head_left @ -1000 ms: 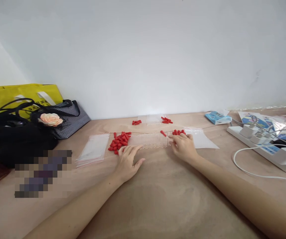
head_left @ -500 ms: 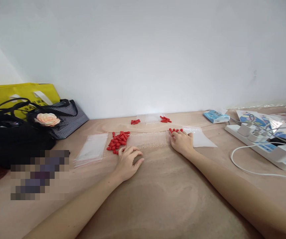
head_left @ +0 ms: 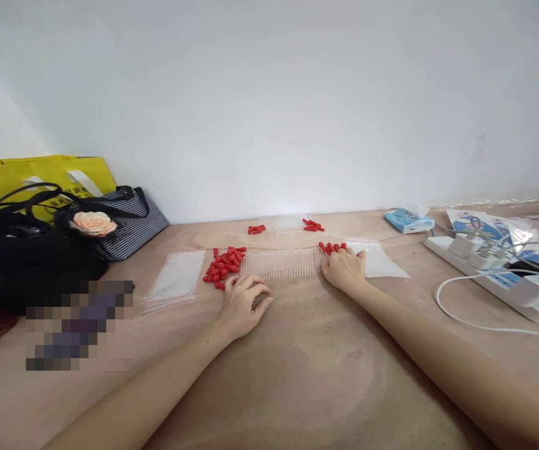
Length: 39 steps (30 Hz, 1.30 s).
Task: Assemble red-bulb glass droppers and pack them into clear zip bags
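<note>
A row of thin clear tubes [head_left: 282, 263] lies side by side on the table between my hands. My left hand [head_left: 242, 306] rests at the row's near left corner, fingers spread and curved, with nothing visible in them. Just beyond it is a heap of small red bulb-shaped pieces [head_left: 224, 265]. At the row's right end lies my right hand [head_left: 344, 269], palm down with its fingers stretched forward. Its fingertips touch or lie very near several more red bulb-shaped pieces [head_left: 328, 247]; the exact contact is hidden. A clear plastic bag [head_left: 382, 260] lies flat beside this hand.
Flat zip bags [head_left: 174, 279] lie to the left. Farther back are two small red groups [head_left: 257, 229] around another clear tube row [head_left: 291, 226]. Bags [head_left: 124, 231] stand at far left. A tissue pack [head_left: 408, 220] and a power strip [head_left: 494, 278] with cables sit right.
The view has shifted very slightly. Both hands stay almost in place; a little more of the red pieces shows beyond my right fingers.
</note>
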### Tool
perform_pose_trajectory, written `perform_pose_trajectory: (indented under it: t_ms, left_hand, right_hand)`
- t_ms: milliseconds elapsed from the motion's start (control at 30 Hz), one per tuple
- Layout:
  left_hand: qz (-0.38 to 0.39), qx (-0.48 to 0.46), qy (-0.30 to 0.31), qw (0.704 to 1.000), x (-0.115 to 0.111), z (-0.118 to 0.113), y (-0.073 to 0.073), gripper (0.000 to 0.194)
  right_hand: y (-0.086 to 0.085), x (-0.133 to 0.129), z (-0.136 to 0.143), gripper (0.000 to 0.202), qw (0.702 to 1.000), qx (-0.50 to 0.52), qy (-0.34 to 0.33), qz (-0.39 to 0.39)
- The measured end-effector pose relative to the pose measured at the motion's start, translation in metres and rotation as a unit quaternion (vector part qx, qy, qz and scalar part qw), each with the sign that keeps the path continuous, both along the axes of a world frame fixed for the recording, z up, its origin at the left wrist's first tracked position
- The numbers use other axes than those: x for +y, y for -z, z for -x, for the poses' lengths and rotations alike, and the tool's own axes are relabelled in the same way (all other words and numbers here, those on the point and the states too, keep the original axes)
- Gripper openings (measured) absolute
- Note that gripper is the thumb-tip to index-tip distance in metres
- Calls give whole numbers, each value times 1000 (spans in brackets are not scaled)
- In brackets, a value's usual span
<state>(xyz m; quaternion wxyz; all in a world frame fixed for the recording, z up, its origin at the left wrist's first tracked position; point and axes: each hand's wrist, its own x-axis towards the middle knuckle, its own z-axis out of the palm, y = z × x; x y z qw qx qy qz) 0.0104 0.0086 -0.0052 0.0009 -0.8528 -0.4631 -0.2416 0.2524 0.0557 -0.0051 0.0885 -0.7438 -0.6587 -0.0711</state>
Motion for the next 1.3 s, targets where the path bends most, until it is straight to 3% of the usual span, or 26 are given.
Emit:
perform_pose_trajectory:
  t_ms: [167, 367, 533, 633, 733, 967, 1167, 1300]
  left_hand:
    - [-9, 4, -5, 1000, -1, 0, 0, 8]
    - [-33, 5, -47, 998, 0, 0, 1, 9]
    - [-58, -19, -160, 985, 17, 17, -11, 13]
    - [-49, -37, -246, 967, 32, 34, -21, 15]
    - [-38, -24, -291, 956, 43, 49, -27, 18]
    - [-45, 24, -301, 952, 60, 49, -30, 28]
    - [-25, 37, -272, 961, 73, 40, -32, 20]
    - [-57, 53, -254, 964, 70, 44, -33, 14]
  right_hand:
    - [-1, 5, 5, 32, 998, -6, 22, 59]
    - [-2, 3, 7, 33, 997, -3, 31, 64]
    - [-15, -4, -1, 34, 998, 20, 14, 66]
    - [-21, -11, -5, 36, 997, 32, -17, 74]
    - [-22, -21, -3, 35, 995, 22, -67, 68]
    - [-5, -47, 16, 27, 962, -32, -269, -21]
    - [3, -44, 14, 25, 947, -26, -317, -40]
    - [4, -42, 12, 23, 945, -5, -325, -45]
